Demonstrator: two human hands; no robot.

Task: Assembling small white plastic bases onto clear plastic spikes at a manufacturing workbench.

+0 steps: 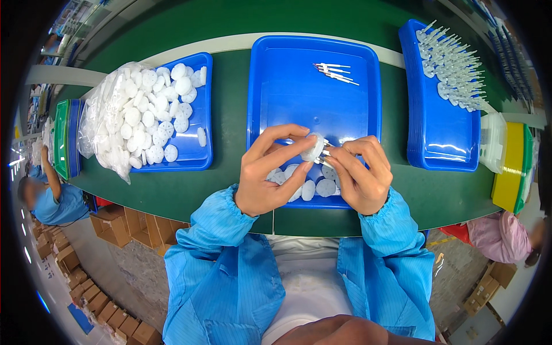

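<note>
Between my hands, over the near part of the middle blue tray (pixel 257 86), is a round white plastic disc (pixel 313 150). My left hand (pixel 268 172) pinches it by its rim between thumb and fingers. My right hand (pixel 359 172) is closed on thin white pins (pixel 325 150) at the disc's right side; whether they sit in the disc I cannot tell. Several loose white discs (pixel 325 187) lie in the tray just below my hands. A few thin white pins with dark ends (pixel 336 73) rest toward the tray's far right.
To the left, a blue tray (pixel 198 146) carries a clear plastic bag of many white discs (pixel 138 115). At the right, stacked blue trays (pixel 443 152) hold rows of discs with upright pins (pixel 451 66). Green and yellow bins stand at both table ends. Two other people sit farther off.
</note>
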